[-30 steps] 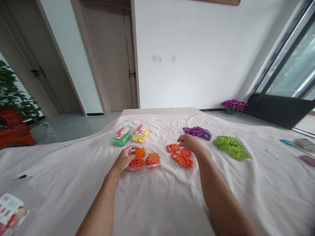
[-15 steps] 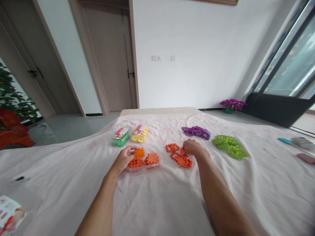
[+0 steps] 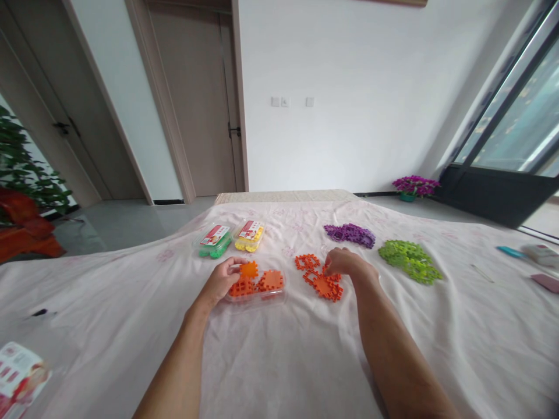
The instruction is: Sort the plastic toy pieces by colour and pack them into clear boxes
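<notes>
My left hand (image 3: pixel 223 278) pinches a small orange square building piece (image 3: pixel 249 269) with notched edges. It holds the piece over the left end of a clear plastic box (image 3: pixel 264 298), where several orange pieces (image 3: pixel 271 280) lie. To the right, my right hand (image 3: pixel 347 263) reaches down to a loose pile of orange notched pieces (image 3: pixel 323 285) on the cloth. Its fingers are closed at the pile's upper right edge, on an orange piece mostly hidden beneath them.
Behind the open box stand closed boxes of green (image 3: pixel 215 241) and yellow pieces (image 3: pixel 249 236). Purple pieces (image 3: pixel 349 234) and light green pieces (image 3: pixel 409 262) lie in heaps to the right. A printed card (image 3: pixel 20 375) is at the near left. A pink patterned cloth (image 3: pixel 279 361) covers the table.
Both hands stay almost where they were, the left still with its orange piece and the right at the orange pile. The whole view has shifted slightly.
</notes>
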Tool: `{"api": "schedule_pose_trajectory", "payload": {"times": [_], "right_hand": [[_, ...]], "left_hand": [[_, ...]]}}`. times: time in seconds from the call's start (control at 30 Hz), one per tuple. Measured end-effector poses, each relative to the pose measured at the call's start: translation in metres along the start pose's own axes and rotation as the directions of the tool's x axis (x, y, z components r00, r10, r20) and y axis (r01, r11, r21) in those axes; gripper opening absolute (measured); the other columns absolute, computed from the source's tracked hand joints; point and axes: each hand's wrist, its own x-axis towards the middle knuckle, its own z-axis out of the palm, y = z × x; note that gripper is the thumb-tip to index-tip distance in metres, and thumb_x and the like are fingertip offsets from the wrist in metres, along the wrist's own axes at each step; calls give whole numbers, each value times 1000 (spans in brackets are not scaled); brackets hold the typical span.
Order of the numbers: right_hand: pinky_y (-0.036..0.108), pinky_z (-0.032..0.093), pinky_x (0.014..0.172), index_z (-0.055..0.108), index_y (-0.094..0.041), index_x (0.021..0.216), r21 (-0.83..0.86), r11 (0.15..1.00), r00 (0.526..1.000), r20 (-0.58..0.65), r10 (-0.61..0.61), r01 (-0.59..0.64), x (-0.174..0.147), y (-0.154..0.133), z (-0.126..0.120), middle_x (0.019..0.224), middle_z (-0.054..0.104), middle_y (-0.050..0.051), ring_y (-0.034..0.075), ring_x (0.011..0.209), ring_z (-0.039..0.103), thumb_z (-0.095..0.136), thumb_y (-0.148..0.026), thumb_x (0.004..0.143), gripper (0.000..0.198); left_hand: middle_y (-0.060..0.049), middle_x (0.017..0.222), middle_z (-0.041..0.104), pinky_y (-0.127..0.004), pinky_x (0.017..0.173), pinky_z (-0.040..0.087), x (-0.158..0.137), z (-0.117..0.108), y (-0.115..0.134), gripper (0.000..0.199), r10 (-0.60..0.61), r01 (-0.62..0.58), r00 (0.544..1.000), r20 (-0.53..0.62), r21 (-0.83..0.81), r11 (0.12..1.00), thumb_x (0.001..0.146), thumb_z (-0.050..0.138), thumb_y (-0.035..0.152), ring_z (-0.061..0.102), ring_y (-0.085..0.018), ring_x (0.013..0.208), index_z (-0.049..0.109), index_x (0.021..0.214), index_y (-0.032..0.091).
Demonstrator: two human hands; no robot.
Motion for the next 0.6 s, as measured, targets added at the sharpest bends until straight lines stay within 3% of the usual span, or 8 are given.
{"api": "schedule_pose_trajectory", "payload": {"times": [0.07,0.27,0.43,0.5,0.6], "right_hand": [[35,46,79,74,-24,96,-34,999,999,44,16,-14,-2,-4,-3,111,63,10,30,108,54,81,-27,57,40],[32,45,78,74,-23,97,-35,998,998,-22,51,-51,0,-10,-2,111,61,10,28,105,53,83,-24,54,44],[28,43,77,74,-22,90,-2,1000,991,-131,17,-17,8,-7,0,105,65,8,24,102,58,76,-19,61,29],[27,43,74,74,-22,89,16,1000,993,-113,22,-20,11,-4,1,100,67,7,22,96,61,71,-18,65,24],[27,44,74,72,-25,99,34,999,999,-35,3,-2,14,1,4,102,68,4,21,95,62,73,-18,63,36]], "left_hand": [[-6,97,72,-30,72,54,0,0,0,50,5,-5,1000,-1,4,1000,67,55,13,70,-18,80,57,116,17],[-6,98,72,-30,73,54,1,-1,-1,51,-1,1,1000,-1,8,1000,67,55,13,70,-19,82,56,118,17],[-6,97,71,-30,73,53,1,0,1,50,9,-9,1000,-16,29,1000,64,55,14,69,-19,84,58,114,16],[-6,95,71,-29,73,53,1,0,2,48,13,-13,1000,-18,35,999,63,55,13,69,-19,83,58,111,16],[-5,93,71,-29,72,53,1,0,3,49,13,-13,1000,-13,36,999,63,53,13,69,-18,81,58,111,17]]}}
